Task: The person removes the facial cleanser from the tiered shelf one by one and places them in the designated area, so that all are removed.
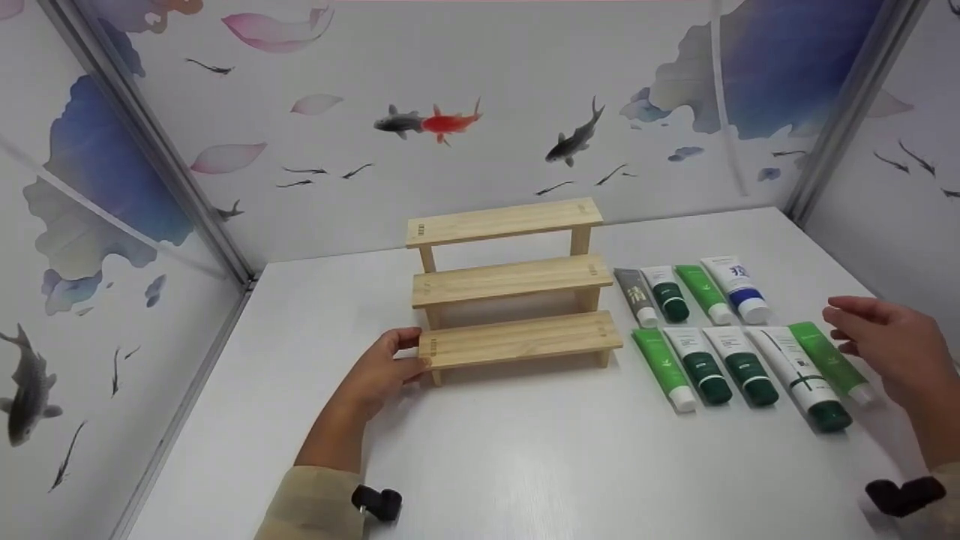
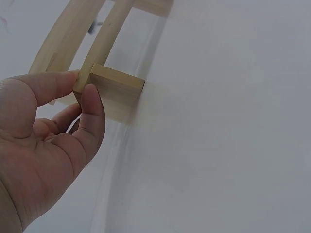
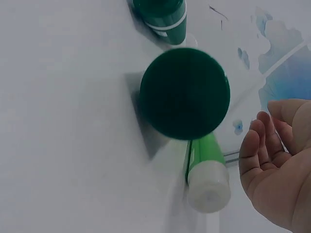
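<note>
A three-tier wooden stand (image 1: 517, 337) stands on the white table. My left hand (image 1: 382, 371) pinches the left end of its lowest step; the left wrist view shows thumb and fingers (image 2: 91, 109) on either side of that board's edge. My right hand (image 1: 889, 345) hovers at the right, fingers loosely bent and holding nothing. Nearest to it lies a green tube (image 1: 832, 360) with a white cap, beside a large white tube (image 1: 799, 375) with a dark green cap. In the right wrist view that dark green cap (image 3: 184, 92) looms close, apart from the hand (image 3: 279, 160).
Several tubes lie in two rows right of the stand, among them a grey tube (image 1: 636, 296), a white-and-blue tube (image 1: 735, 289) and a green tube (image 1: 664, 369). Printed wall panels (image 1: 495, 60) enclose the table (image 1: 517, 465) at the back and sides.
</note>
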A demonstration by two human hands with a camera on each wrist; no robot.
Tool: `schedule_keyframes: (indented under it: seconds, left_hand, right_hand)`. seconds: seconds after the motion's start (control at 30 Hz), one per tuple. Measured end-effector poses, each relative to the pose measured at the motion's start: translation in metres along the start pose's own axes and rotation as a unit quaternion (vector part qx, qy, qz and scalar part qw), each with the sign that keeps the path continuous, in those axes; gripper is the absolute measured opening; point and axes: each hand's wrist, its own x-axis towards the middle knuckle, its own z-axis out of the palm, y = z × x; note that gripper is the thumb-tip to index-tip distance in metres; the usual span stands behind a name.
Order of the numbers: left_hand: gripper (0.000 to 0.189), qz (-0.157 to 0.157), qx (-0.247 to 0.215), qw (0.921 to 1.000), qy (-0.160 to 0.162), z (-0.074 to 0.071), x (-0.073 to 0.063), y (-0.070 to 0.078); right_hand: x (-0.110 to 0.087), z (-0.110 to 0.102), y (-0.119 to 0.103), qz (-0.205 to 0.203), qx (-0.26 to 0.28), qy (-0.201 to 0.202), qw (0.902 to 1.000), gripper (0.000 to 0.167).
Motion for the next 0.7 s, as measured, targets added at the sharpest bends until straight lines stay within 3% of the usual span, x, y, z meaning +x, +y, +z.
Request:
schedule_keyframes:
  seconds: [0.27, 0.53, 0.7]
  left_hand:
    - [0.061, -0.002, 0.015, 0.9999, 0.005, -0.001, -0.002, 0.0]
    - [0.061, 0.004, 0.017, 0.9998, 0.005, 0.0, -0.002, 0.0]
    - [0.062, 0.0, 0.017, 0.9998, 0.008, 0.001, -0.002, 0.0]
  right_hand:
    - [-0.019, 0.022, -0.036, -0.032, 0.026, -0.054, 0.9977, 0.073]
    - [-0.041, 0.051, -0.076, -0.09, 0.067, -0.109, 0.9877, 0.061]
    - [-0.049, 0.072, -0.097, -0.098, 0.092, -0.126, 0.983, 0.052]
